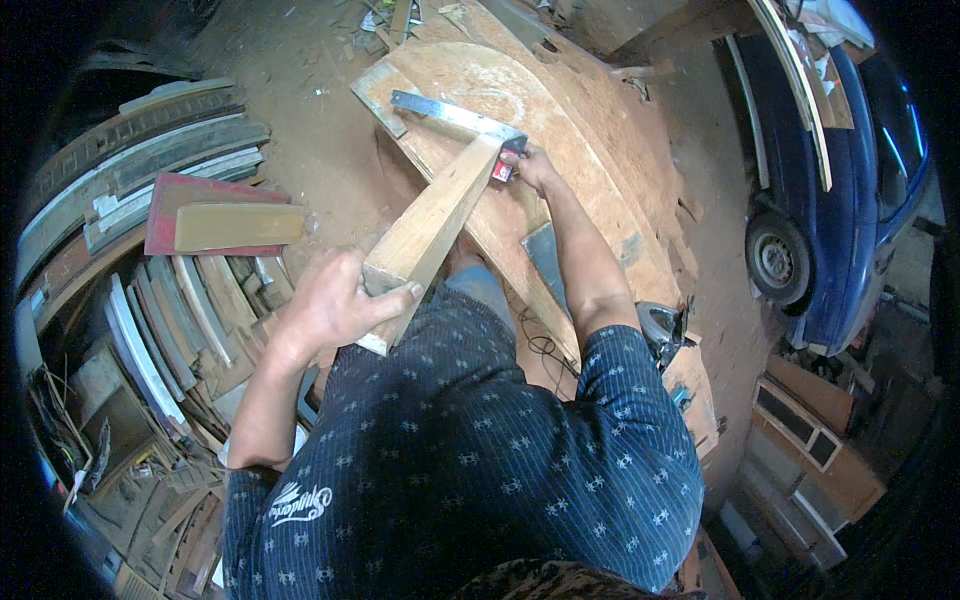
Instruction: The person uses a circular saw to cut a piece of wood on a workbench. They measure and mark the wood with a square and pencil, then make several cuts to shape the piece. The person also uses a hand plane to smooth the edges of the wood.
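Observation:
A thick squared wooden beam (pixel 432 222) slants away from my body, its near end raised close to my waist. My left hand (pixel 335 300) grips that near end, with the thumb along one edge. At the far end, my right hand (pixel 533 168) holds a try square (pixel 450 112) by its dark, red-marked stock. The stock lies against the beam's side, and the metal blade reaches left past the beam's end. Whether the blade touches the wood all along cannot be made out. Part of the stock is hidden by my fingers.
Under the beam's far end is a worn wooden worktop (pixel 590 190). A dark metal tool (pixel 660 325) sits near my right elbow. Stacked timber (pixel 190 320) and a red board (pixel 165 215) fill the left. A blue car (pixel 840 200) stands at right.

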A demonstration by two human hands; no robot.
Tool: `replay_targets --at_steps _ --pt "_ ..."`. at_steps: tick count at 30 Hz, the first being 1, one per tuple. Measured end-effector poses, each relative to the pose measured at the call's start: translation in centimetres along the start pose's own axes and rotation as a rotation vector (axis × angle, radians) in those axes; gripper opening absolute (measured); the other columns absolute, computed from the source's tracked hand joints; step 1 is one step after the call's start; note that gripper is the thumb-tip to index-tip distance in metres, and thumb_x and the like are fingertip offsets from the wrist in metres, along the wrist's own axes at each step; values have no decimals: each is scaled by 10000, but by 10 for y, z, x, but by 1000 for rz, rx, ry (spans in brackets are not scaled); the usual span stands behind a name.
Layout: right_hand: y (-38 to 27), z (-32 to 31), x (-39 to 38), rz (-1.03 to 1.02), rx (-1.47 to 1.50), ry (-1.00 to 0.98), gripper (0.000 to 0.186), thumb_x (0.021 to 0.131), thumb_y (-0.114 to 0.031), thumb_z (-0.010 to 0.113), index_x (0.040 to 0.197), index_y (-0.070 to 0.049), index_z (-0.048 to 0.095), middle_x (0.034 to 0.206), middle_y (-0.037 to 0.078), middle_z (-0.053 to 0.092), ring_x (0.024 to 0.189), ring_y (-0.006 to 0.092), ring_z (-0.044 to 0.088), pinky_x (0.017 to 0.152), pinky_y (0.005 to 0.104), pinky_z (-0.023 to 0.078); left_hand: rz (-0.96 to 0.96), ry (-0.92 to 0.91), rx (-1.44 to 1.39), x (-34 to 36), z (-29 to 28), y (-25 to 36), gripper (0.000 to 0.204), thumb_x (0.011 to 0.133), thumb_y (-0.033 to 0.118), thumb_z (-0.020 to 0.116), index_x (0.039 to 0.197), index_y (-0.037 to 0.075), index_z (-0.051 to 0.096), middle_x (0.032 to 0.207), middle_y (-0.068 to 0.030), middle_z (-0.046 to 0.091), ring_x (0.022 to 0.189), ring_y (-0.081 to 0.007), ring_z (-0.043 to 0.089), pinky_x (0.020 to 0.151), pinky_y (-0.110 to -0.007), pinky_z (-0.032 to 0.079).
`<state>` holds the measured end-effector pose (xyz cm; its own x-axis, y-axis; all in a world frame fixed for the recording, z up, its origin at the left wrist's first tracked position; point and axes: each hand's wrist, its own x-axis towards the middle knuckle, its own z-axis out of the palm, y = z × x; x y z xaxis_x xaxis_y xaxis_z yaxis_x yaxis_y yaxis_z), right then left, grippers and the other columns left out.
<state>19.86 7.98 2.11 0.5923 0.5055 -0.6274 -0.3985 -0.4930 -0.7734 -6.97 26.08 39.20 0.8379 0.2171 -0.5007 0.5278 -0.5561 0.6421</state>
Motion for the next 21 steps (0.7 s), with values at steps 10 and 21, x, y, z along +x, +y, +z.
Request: replay_targets --at_steps 10,21 --pt "63 -71 -84 132 409 190 406 920 -295 722 1213 -22 660 1054 95 714 917 219 677 803 377 539 102 134 74 -9 -9 -25 766 678 390 737 1259 -92 603 986 -289 696 903 -409 698 835 -444 542" --pt "-66 44 -112 -899 -789 191 743 729 -198 810 1362 -1 475 1336 237 528 1263 417 479 1072 492 392 541 28 393 47 -67 -11 668 619 295 707 1229 27 660 1115 -198 706 1034 -364 672 877 -428 543"
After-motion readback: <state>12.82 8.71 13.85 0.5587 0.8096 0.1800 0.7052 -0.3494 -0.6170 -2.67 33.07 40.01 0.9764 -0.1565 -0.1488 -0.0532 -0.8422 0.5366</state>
